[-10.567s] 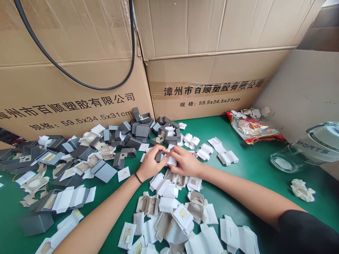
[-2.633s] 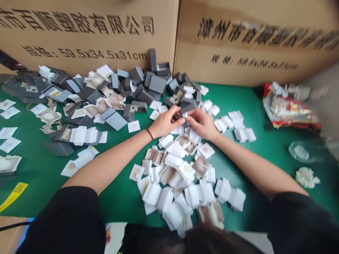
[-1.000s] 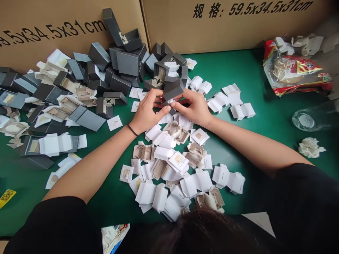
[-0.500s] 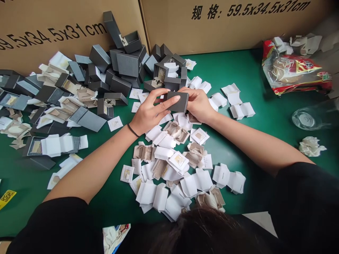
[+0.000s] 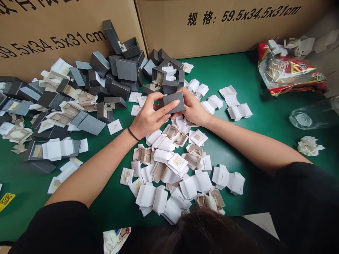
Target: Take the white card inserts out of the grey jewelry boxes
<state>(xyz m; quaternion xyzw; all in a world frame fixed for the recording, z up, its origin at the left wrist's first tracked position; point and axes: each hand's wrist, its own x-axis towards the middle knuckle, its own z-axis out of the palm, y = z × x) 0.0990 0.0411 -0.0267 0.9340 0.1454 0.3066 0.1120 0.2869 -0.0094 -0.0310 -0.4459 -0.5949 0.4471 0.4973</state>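
Note:
A small dark grey box (image 5: 174,102) is held between both hands over the middle of the table. My left hand (image 5: 148,114) grips its left side, with fingers across the top face. My right hand (image 5: 194,107) closes round the right end, its fingertips partly hidden behind the box. Below the hands lies a heap of white folded card inserts (image 5: 162,143), some with their brown undersides up. Small white square cards (image 5: 114,127) lie loose near my left wrist. Several dark grey boxes (image 5: 127,68), some open, are piled beyond my left hand.
Two large cardboard cartons (image 5: 164,31) stand along the back of the green table (image 5: 222,74). At the right are a red snack bag (image 5: 291,72), a clear glass (image 5: 303,120) and crumpled tissue (image 5: 309,145). More opened boxes and torn inserts (image 5: 66,109) cover the left side.
Both hands and the box have shifted slightly left, and the box is tilted a little differently. The camera view has also moved slightly. The heaps look the same.

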